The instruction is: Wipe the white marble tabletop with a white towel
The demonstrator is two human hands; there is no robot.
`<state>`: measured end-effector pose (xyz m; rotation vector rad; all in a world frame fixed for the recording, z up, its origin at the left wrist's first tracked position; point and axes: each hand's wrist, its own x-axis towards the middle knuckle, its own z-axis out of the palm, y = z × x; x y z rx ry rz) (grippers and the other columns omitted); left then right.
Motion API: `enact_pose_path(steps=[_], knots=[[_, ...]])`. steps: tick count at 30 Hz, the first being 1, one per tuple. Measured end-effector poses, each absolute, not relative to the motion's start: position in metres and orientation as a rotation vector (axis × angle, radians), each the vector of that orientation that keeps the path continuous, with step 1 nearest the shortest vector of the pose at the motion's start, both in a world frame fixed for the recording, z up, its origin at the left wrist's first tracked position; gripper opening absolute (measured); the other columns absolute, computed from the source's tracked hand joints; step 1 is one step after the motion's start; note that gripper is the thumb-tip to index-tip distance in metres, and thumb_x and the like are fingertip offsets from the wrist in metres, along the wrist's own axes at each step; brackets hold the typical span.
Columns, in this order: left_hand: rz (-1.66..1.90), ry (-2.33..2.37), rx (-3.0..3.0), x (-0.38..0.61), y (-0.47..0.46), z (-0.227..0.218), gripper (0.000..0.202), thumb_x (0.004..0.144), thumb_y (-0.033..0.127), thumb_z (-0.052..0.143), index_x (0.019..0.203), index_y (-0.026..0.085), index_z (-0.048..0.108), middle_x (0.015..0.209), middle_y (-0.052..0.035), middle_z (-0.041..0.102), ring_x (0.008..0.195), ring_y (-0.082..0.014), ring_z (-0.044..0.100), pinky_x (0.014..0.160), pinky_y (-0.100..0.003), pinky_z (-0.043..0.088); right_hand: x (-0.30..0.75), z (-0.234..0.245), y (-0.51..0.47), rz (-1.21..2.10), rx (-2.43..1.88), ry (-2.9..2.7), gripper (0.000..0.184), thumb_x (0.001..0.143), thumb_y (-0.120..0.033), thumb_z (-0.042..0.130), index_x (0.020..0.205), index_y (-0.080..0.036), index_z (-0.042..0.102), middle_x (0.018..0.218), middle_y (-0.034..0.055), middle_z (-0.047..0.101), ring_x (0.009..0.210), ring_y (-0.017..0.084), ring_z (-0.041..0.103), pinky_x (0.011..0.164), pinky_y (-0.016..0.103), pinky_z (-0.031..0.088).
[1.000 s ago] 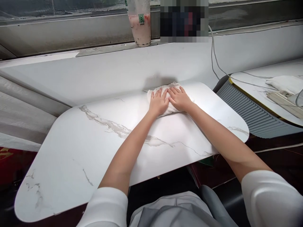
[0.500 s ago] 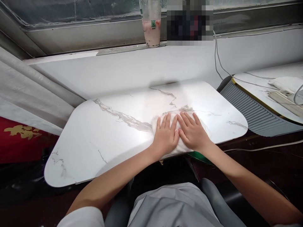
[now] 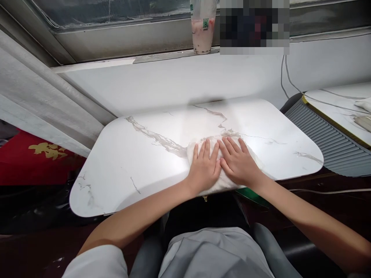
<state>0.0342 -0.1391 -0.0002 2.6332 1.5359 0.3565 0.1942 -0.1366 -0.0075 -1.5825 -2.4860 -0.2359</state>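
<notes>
1. Left hand (image 3: 204,166) lies palm down on a white cloth (image 3: 226,181), near the front of the white, grey-veined counter (image 3: 156,173). Its fingers are straight and slightly spread, pointing toward the counter's far side; they are not clamped on anything, only laid on the fabric.

2. Between and beneath both palms is the cloth, a little right of the counter's middle, its near side at or very close to the front edge. Its longer way seems to run left to right, roughly along that edge, but so much of the outline is covered that I cannot be sure. It has no clear front to point with; a ruffled border faces the far side.

3. Right hand (image 3: 239,164) is also flat on the cloth, fingers a little apart and angled away and leftward. The two thumbs meet or nearly meet.

4. Judging by this pose, the step in hand is two-handed wiping. Another stroke would call for level pressure from both palms, directed away from the front edge so the cloth does not slip over it.
</notes>
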Motion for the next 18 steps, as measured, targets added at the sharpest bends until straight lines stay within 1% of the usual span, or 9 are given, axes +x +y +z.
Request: enact_pose_path(steps=[5,9,13,15,18], knots=[[0.305,1.608,2.556,0.013,-0.072,0.001,0.055,0.101,0.028,0.031,0.154,0.013,0.03,0.162,-0.0167,0.027,0.151,-0.0239,0.023,0.124,-0.048,0.013,0.168,-0.008,-0.062,-0.142,-1.635,-2.494,0.063,0.097,-0.032,0.022,0.15,-0.002,0.036,0.155,0.0221,0.038,0.145,0.034,0.031,0.119,0.059,0.018],[0.355,1.675,2.497,-0.008,-0.009,0.002,0.053,0.102,0.028,0.032,0.154,0.018,0.032,0.163,-0.0124,0.027,0.151,-0.0196,0.024,0.124,-0.044,0.012,0.147,-0.012,0.009,-0.061,-1.546,-2.496,0.064,0.096,-0.034,0.022,0.151,-0.002,0.034,0.154,0.0241,0.038,0.144,0.038,0.03,0.115,0.065,0.017],[0.374,1.728,2.464,-0.022,0.039,0.002,0.052,0.102,0.028,0.032,0.153,0.021,0.033,0.163,-0.0097,0.029,0.149,-0.0169,0.027,0.123,-0.042,0.012,0.129,-0.012,0.061,-0.049,-1.557,-2.492,0.063,0.096,-0.03,0.021,0.15,0.002,0.032,0.153,0.0252,0.038,0.143,0.038,0.031,0.115,0.065,0.016],[0.369,1.742,2.464,-0.025,0.056,0.004,0.051,0.102,0.027,0.031,0.153,0.021,0.033,0.162,-0.0092,0.03,0.149,-0.0169,0.028,0.123,-0.041,0.013,0.122,-0.012,0.077,-0.066,-1.569,-2.465,0.062,0.096,-0.028,0.021,0.148,0.002,0.034,0.151,0.0252,0.04,0.14,0.038,0.033,0.114,0.065,0.015],[0.374,1.79,2.46,-0.027,0.071,0.006,0.051,0.101,0.024,0.028,0.152,0.02,0.034,0.161,-0.0102,0.032,0.148,-0.0193,0.03,0.122,-0.045,0.015,0.114,-0.012,0.092,-0.1,-1.58,-2.426,0.059,0.096,-0.026,0.02,0.146,0.0,0.037,0.147,0.0245,0.045,0.136,0.039,0.036,0.112,0.067,0.015]])
